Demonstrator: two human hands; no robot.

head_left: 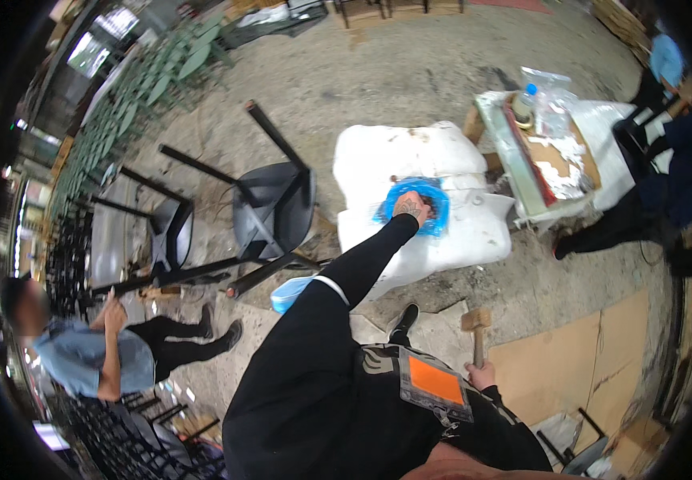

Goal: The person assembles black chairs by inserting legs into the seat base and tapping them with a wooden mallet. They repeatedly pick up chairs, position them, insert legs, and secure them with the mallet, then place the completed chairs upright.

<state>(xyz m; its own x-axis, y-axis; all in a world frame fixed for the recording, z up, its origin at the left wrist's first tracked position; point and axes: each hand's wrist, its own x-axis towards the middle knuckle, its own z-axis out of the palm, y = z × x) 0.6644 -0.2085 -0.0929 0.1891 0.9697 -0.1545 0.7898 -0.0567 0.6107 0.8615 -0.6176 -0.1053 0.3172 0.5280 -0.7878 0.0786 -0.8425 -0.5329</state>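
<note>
My left hand (411, 206) reaches down into a blue plastic bag (434, 186). The bag lies spread wide on a padded surface wrapped in white (374, 156). Small dark bits show inside it beside my fingertips, too small to name; the fingers themselves are mostly hidden. Low at my right side, my right hand (482, 374) grips a wooden mallet (476, 322) by its handle, head upward.
Upturned black chairs (274, 212) stand to the left, legs in the air. A covered table (486, 108) at the right carries a bottle (524, 106). One person (94, 356) stands at left, another (674, 184) at right. Cardboard (554, 356) covers floor at lower right.
</note>
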